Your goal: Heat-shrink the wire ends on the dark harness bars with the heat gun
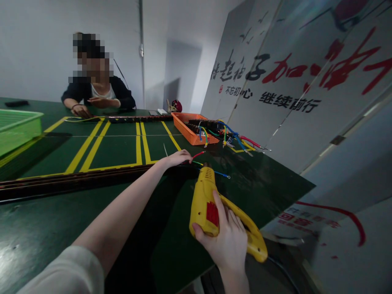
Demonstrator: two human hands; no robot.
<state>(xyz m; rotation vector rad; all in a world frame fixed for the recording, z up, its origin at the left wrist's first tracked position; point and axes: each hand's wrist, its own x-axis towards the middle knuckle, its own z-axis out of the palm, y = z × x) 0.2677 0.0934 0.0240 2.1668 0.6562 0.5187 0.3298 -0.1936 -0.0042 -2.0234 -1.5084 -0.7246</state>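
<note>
A yellow heat gun [203, 200] is gripped in my right hand [229, 232], its nozzle aimed away from me at a set of wires. My left hand [179, 158], fingers closed, pinches the wires near the end of a long dark strip [92, 175] lying across the table. Out of that grip come a red wire [198, 155], a green-yellow wire [197, 163] by the nozzle and a blue wire [222, 174] ending in a ring terminal. Exactly which wire my fingertips press is hard to make out.
An orange basket [192, 136] holds dark strips with coloured wires hanging over its side. At left stands a green basket [21, 126]. Yellow tape lines [88, 151] mark the green table [171, 228]. Across it sits a person [98, 94] with hands at another dark strip [137, 119].
</note>
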